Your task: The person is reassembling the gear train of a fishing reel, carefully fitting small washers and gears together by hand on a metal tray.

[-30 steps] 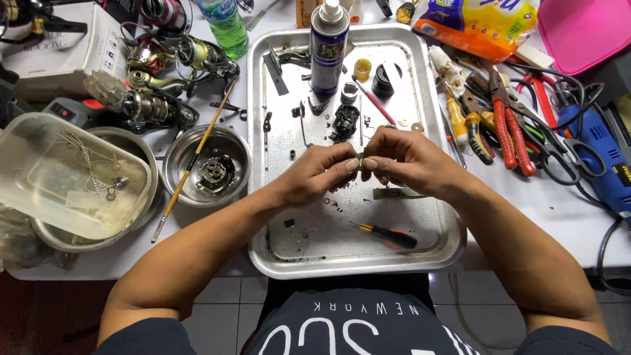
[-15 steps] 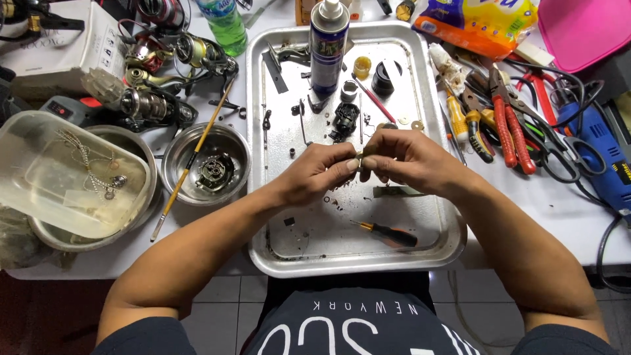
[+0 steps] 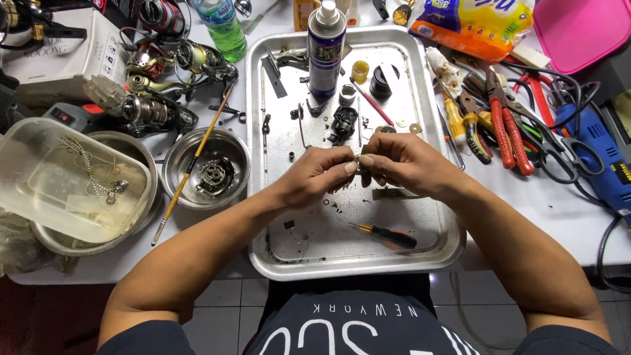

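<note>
left hand (image 3: 315, 176) and right hand (image 3: 404, 164) both pinched together on one small metal part (image 3: 358, 160) above the steel tray (image 3: 434, 243)

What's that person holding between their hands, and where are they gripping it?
A small metal part, pinched at its two ends between the fingertips of the left hand and the right hand, above the metal tray. Too small to identify.

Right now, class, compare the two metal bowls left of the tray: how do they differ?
The small bowl lies open, holding a dark round part; the large bowl is mostly covered by a clear plastic tub. A thin stick crosses the small bowl, not the large bowl. Both are shiny and round.
</note>
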